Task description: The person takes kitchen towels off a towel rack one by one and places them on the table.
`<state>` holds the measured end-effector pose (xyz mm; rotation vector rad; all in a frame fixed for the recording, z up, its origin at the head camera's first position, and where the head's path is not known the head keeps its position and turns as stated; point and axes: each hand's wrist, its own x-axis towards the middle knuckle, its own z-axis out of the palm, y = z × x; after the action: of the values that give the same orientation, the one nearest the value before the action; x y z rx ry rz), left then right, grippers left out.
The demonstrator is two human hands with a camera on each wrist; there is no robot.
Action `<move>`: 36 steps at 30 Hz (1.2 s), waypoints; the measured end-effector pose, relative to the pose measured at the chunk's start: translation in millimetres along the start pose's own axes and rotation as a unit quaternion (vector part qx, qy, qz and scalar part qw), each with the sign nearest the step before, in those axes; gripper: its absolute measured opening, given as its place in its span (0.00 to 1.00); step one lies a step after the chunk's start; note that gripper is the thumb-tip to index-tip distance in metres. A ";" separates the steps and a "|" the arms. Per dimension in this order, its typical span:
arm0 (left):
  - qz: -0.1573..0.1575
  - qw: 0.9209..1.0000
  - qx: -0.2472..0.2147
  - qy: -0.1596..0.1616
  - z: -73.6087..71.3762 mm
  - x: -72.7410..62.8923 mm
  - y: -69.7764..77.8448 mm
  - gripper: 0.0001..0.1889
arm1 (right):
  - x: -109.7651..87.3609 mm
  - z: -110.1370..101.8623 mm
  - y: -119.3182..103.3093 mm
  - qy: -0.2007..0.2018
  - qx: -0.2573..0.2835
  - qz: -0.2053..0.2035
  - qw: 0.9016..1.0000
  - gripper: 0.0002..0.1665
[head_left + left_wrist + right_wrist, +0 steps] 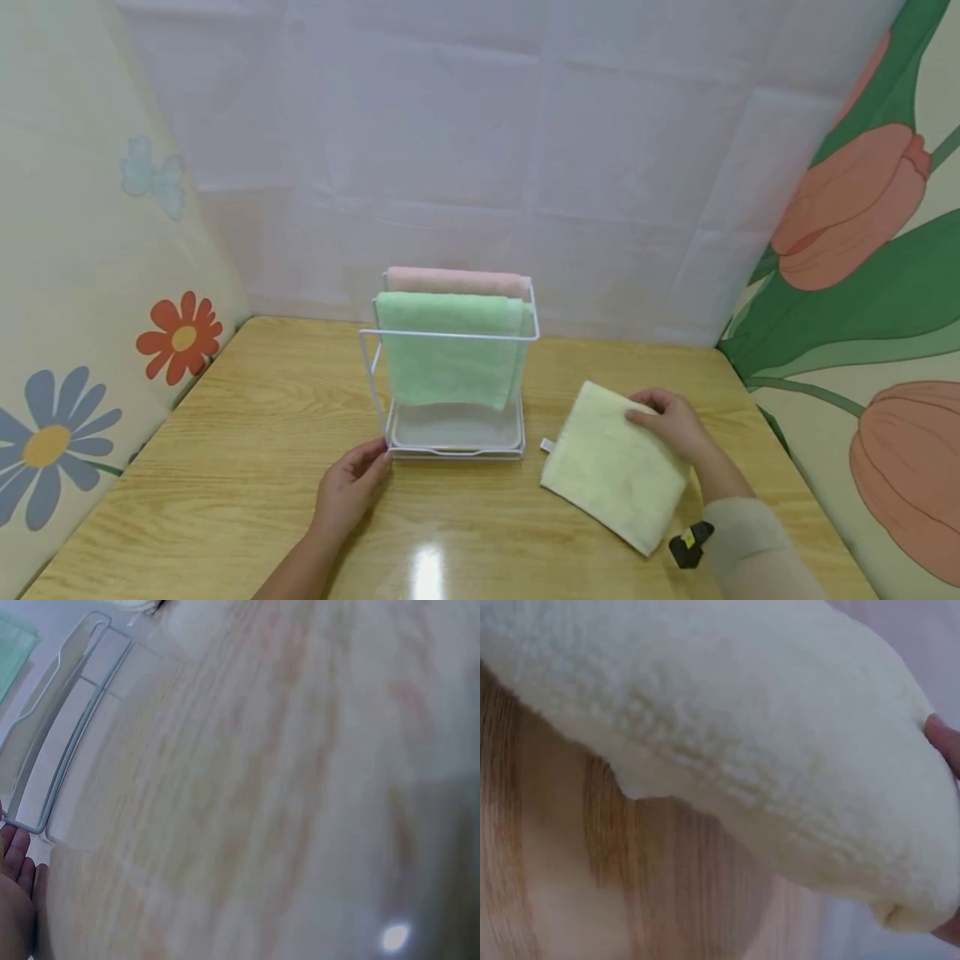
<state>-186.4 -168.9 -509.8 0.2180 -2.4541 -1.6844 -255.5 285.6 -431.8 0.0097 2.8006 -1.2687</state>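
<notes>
A small white wire towel rack (450, 336) stands on the table, with a green towel (450, 354) and a pink towel (450, 281) draped over its bars. At the rack's front left bottom corner, my left hand (351, 487) grips the wire frame between thumb and fingers. To the right of the rack, my right hand (671, 425) pinches the upper right edge of a folded pale yellow towel (611, 467). The right wrist view shows the thumb (943, 742) on top of this fluffy towel (765, 727), its underside gap partly hidden.
A white tray (457, 427) sits in the rack's base. The wooden table (285, 392) meets a white cloth backdrop (420, 150) behind and flower-painted panels on both sides. A black device (690, 544) is on the right wrist.
</notes>
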 end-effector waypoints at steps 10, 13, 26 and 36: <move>0.004 1.000 0.001 0.006 0.4 0.2 0.0 0.16 | 9.0 5.1 20.7 0.008 0.016 0.017 1.000 0.22; 0.003 1.000 0.002 0.006 0.3 0.3 -0.2 0.17 | 11.0 6.9 30.6 0.011 0.012 0.024 1.000 0.22; 0.007 1.000 0.000 0.010 1.1 0.4 -0.1 0.16 | 15.2 7.2 66.0 0.036 -0.001 0.047 0.998 0.26; -0.001 1.000 0.002 0.008 0.9 0.3 0.6 0.16 | 14.0 10.6 68.2 0.040 0.007 0.048 0.998 0.27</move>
<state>-186.9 -168.0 -509.6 0.2342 -2.4470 -1.6733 -266.6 322.3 -490.9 0.1965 2.8187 -1.2947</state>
